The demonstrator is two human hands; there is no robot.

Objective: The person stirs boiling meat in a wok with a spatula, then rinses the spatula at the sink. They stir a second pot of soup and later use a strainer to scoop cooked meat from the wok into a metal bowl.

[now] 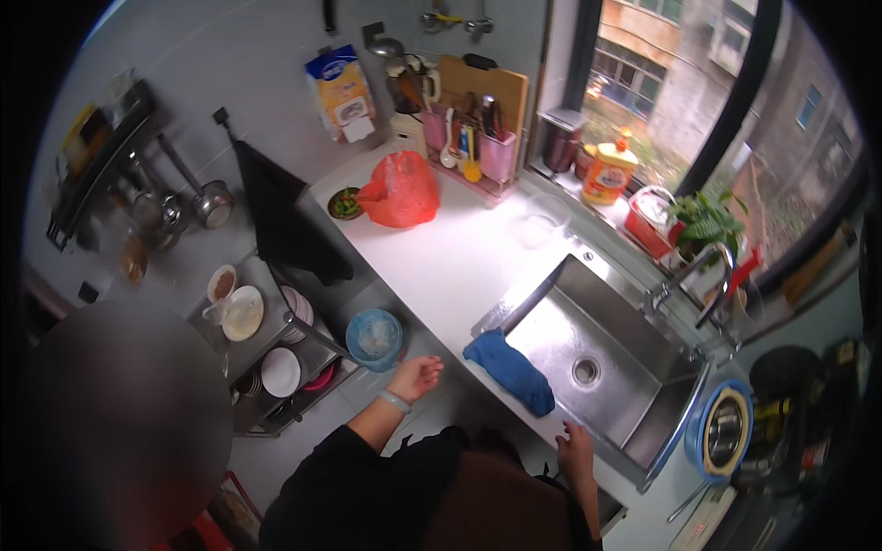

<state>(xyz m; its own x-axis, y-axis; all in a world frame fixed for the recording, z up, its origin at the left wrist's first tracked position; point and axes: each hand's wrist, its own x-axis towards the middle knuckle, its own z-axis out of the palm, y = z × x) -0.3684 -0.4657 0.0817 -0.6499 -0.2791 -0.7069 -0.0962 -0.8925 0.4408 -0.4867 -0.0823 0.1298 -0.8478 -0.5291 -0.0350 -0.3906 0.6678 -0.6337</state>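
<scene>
My left hand (415, 378), with a pale bracelet at the wrist, hovers over the floor just right of a blue bucket (374, 340); its fingers are loosely curled and nothing shows in them. My right hand (575, 444) is by the counter's front edge, below the steel sink (613, 330), with fingers bent and no object visible. A folded blue cloth (511, 372) lies over the sink's front rim between the hands. On the counter (441, 255) farther back stand a red plastic bag (401, 191) and a small bowl of chillies (346, 203).
A rack of plates (280, 372) stands to the left, near another person (124, 427), blurred. The faucet (716, 275) rises behind the sink. A soap bottle (610, 172) and potted plant (706, 224) line the windowsill. A blue-rimmed basin (720, 430) sits at the right.
</scene>
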